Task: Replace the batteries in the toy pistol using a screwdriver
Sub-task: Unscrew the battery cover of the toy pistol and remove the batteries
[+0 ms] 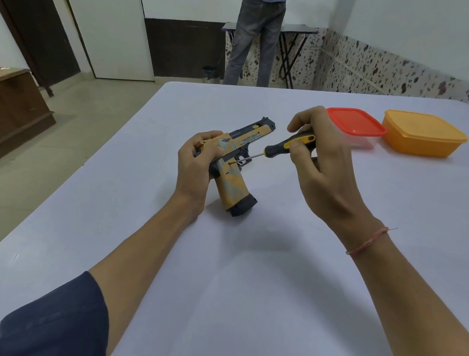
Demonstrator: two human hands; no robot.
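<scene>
An orange and dark grey toy pistol (234,183) stands with the butt of its grip on the white table (249,263), barrel pointing away to the right. My left hand (198,161) grips its rear end. My right hand (313,156) holds a screwdriver (283,145) with a black and yellow handle. Its thin metal tip touches the side of the pistol just above the grip.
A clear box with a red lid (354,122) and an orange box (422,133) sit at the table's far right. Beyond the table a person (257,33) stands with their back turned by a folding table (292,30). A brown cabinet (8,112) is on the left.
</scene>
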